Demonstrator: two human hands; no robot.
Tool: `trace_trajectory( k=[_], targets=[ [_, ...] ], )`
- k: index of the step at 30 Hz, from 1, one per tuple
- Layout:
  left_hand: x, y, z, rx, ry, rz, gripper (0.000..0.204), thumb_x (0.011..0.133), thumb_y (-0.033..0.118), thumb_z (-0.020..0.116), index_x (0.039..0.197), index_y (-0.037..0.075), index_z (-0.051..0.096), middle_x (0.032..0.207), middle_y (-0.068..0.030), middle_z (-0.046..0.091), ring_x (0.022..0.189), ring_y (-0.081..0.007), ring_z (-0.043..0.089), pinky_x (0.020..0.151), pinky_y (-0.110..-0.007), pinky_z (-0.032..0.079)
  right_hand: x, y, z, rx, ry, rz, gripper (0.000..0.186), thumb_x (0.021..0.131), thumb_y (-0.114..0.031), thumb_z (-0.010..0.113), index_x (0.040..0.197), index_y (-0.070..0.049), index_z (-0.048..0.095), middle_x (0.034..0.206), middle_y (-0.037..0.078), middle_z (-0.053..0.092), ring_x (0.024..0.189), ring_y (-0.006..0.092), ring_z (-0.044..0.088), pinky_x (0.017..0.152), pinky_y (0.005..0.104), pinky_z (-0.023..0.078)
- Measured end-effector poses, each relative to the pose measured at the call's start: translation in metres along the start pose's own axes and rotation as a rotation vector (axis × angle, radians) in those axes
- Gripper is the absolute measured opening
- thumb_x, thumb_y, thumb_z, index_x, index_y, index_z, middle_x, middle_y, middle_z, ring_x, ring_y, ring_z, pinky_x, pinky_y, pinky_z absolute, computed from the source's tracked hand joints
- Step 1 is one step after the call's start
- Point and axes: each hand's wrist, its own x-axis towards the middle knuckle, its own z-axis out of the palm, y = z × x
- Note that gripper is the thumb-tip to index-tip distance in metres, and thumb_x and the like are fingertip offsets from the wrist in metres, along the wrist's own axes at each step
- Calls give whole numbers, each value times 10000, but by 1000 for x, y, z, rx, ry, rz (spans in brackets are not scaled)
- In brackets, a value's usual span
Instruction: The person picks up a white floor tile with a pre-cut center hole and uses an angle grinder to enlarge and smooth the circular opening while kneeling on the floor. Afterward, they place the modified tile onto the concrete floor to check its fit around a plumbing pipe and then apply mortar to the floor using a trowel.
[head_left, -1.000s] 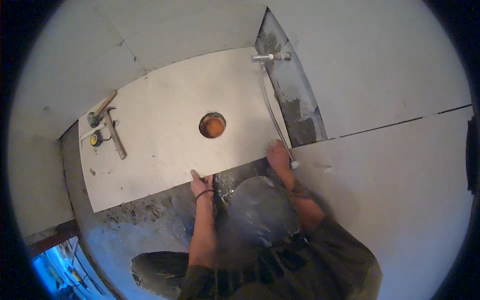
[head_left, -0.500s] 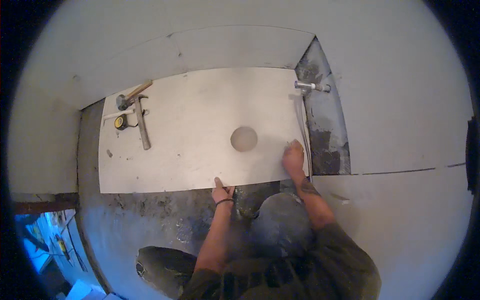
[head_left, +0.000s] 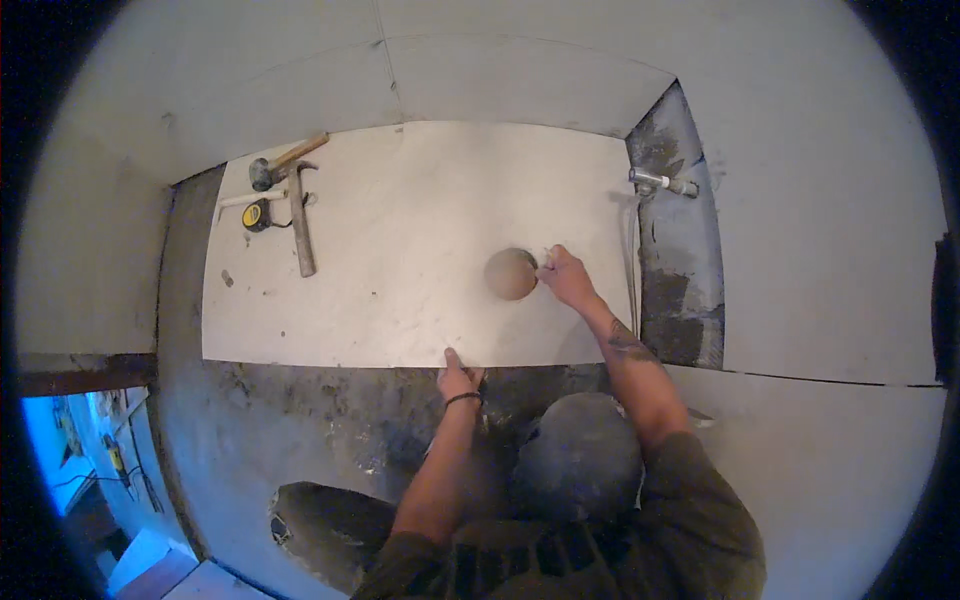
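A large pale slab [head_left: 400, 260] lies flat, with a round cut-out [head_left: 511, 274] right of its middle. The circle looks brownish, with a dark crescent along its upper right rim; whether a loose disc sits in it, I cannot tell. My left hand [head_left: 460, 378] grips the slab's near edge, thumb on top and fingers hidden beneath. Beside the circle's right rim, my right hand [head_left: 568, 277] is closed in a pinch; what its fingers hold, if anything, is too small to name.
On the slab's left lie a mallet [head_left: 263, 174], a claw hammer [head_left: 303, 225], a yellow-and-black tape measure [head_left: 256, 215] and a thin white stick [head_left: 252, 198]. A chrome fitting [head_left: 648, 180] juts by the dark strip [head_left: 680, 270] at right. Grey panels surround the slab.
My right hand has moved left and up from near the slab's right edge to the circle's rim. My left hand stays at the near edge. The whole view has shifted slightly.
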Motion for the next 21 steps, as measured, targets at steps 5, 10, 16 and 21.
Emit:
trace_trajectory(
  k=[5,10,16,21],
  targets=[
    [8,14,-16,87,3,-138,456,949,390,583,1152,-12,512,1038,-145,623,879,-293,644,777,-460,563,-21,-57,72,-216,58,-358,360,822,-206,630,1122,-31,539,892,228,662,839,416,657,723,496,520],
    [1,32,-14,-38,-12,-163,546,955,437,561,1270,2,462,1171,-151,587,1035,-317,611,877,-504,518,-22,-42,69,-169,-120,-8,329,845,-201,588,1117,-23,536,910,236,661,856,421,650,753,491,521],
    [9,55,-18,-200,-145,-155,681,954,530,506,1371,3,397,1320,-184,505,1174,-370,534,939,-545,486,-31,-4,-1,-4,315,339,223,855,-163,566,1005,2,551,845,235,652,817,423,641,726,475,514],
    [-7,48,2,-65,-28,-111,677,959,559,468,1336,-2,425,1276,-192,532,1129,-363,559,931,-538,501,-83,74,-34,-162,541,343,221,840,-160,580,945,32,547,792,256,633,783,424,633,726,488,502]
  ],
)
